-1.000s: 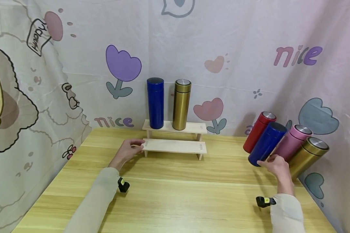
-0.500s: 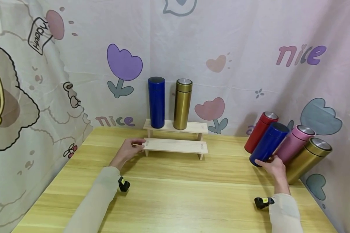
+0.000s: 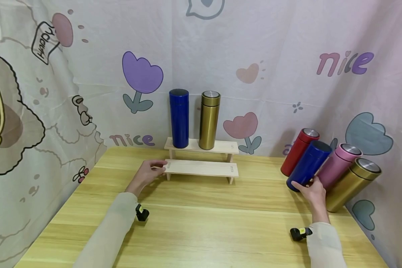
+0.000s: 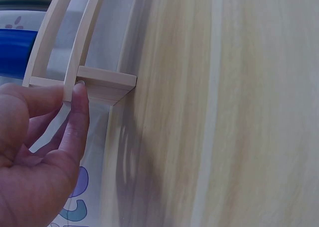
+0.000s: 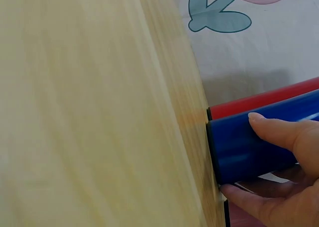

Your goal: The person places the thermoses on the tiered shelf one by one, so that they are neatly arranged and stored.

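My left hand (image 3: pixel 147 174) pinches the left end of the lower board of a two-tier wooden display stand (image 3: pixel 201 168). In the left wrist view the thumb and fingers lie on either side of that board's end. A blue thermos flask (image 3: pixel 179 123) and a gold thermos flask (image 3: pixel 209 124) stand upright on the upper tier. Over at the right, my right hand (image 3: pixel 313 193) grips another blue thermos flask (image 3: pixel 309 163) low down near its base. The right wrist view shows the thumb (image 5: pixel 271 130) across this flask's side and the fingers underneath.
Around the gripped flask are a red flask (image 3: pixel 299 152), a pink flask (image 3: pixel 338 165) and a second gold flask (image 3: pixel 353 186), all appearing tilted in the head view. A printed cloth (image 3: pixel 271 44) hangs behind and beside the wooden table (image 3: pixel 214 227).
My right hand has shifted slightly left and closed round the base of the blue flask. The gold flask at the right has come a little lower. My left hand stays on the stand.
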`<state>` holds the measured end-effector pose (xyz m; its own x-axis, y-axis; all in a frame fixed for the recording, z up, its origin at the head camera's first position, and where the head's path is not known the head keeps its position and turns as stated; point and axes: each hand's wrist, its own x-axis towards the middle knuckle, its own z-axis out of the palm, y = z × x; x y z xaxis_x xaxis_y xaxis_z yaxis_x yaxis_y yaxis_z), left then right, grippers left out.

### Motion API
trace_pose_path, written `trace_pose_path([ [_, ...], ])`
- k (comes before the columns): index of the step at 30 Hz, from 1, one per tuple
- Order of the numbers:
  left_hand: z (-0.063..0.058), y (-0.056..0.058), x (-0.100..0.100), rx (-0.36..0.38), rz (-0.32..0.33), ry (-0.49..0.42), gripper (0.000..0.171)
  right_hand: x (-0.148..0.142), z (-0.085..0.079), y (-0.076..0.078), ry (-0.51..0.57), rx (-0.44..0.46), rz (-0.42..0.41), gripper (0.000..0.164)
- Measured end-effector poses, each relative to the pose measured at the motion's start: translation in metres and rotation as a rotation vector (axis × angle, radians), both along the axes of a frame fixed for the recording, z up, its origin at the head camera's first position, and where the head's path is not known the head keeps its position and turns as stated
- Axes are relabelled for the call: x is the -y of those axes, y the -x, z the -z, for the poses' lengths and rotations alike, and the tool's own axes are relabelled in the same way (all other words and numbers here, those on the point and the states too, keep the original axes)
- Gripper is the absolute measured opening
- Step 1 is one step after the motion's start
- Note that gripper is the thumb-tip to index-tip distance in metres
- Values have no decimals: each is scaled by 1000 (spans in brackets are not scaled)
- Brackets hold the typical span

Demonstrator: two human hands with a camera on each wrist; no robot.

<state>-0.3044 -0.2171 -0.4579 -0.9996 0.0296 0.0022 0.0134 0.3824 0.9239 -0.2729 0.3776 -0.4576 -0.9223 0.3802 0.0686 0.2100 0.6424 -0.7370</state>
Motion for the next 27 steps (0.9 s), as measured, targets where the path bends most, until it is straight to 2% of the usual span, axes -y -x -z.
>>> trace_pose_path([
  [4,1,0,0,1,2,-5,34,1,3,-1,-32,-41,8,76],
  [10,1,-1,0,-1,2,-1,34,2,2,-2,-60,-52,16,73],
  [27,1,0,-1,-14,-2,1,34,2,-13,-2,-66,-12,-62,82],
])
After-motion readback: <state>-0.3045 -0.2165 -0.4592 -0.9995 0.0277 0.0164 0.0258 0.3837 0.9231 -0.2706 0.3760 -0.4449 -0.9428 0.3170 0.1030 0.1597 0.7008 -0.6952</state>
